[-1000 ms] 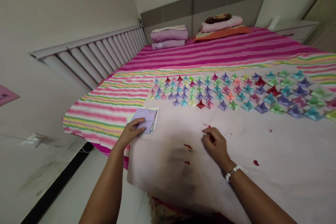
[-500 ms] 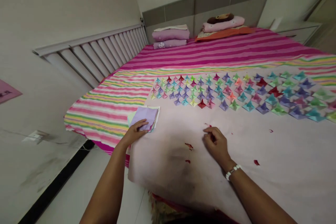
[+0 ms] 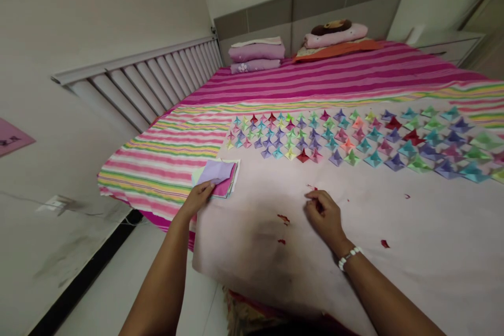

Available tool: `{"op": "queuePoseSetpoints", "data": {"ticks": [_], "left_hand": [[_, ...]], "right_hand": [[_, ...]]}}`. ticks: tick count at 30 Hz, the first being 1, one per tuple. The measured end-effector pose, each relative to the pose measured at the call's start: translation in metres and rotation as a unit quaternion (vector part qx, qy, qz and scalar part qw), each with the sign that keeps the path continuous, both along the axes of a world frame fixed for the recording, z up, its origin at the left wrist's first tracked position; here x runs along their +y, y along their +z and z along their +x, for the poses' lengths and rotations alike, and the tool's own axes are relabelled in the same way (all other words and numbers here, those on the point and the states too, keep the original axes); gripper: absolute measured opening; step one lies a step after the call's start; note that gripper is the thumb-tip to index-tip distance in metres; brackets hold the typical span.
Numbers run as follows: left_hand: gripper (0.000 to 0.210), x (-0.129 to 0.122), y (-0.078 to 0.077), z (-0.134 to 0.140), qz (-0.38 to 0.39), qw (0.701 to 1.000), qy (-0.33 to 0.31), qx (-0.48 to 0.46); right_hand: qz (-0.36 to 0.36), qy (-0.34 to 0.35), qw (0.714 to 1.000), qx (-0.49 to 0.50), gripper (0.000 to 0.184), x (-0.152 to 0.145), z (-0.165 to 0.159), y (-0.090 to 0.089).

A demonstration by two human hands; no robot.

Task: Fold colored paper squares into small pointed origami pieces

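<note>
My left hand (image 3: 199, 198) pinches the near edge of a purple paper sheet (image 3: 217, 170), which is lifted and bent. Under it lies a stack of coloured paper squares (image 3: 226, 187), with a magenta one now showing on top. My right hand (image 3: 325, 215), wearing a white bead bracelet (image 3: 349, 258), rests on the pale pink covering (image 3: 252, 252) with its fingers loosely curled; I see nothing held in it. A small red scrap (image 3: 312, 187) lies just beyond its fingertips.
Rows of small folded paper shapes (image 3: 335, 157) in many colours cross the far part of the covering. Red scraps (image 3: 283, 218) lie near my hands. Farther off are folded bedding (image 3: 256, 52), a pink cushion (image 3: 334, 37) and a white bed rail (image 3: 137, 76).
My left hand has drawn back slightly toward me and taken hold of the purple sheet, bending it up and baring the magenta sheet below. My right hand has stayed in place.
</note>
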State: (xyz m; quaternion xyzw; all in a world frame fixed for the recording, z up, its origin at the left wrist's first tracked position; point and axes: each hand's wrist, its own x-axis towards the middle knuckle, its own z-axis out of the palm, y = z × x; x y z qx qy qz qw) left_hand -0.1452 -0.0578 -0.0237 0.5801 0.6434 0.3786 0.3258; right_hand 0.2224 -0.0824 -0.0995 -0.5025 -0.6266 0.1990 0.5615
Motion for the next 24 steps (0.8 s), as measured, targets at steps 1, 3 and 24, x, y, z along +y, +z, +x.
{"op": "queuePoseSetpoints", "data": {"ticks": [1, 3, 24], "left_hand": [[0.035, 0.000, 0.000, 0.001, 0.015, 1.000, 0.024, -0.012], [0.038, 0.001, 0.002, 0.001, 0.058, 0.994, 0.082, -0.041], [0.017, -0.042, 0.041, 0.097, 0.034, 0.852, 0.108, -0.512]], "right_hand": [[-0.002, -0.001, 1.000, -0.001, 0.010, 0.000, 0.000, 0.000], [-0.006, -0.001, 1.000, -0.004, 0.010, 0.000, 0.000, 0.001], [-0.133, 0.051, 0.978, 0.152, 0.014, -0.005, 0.000, 0.034]]}}
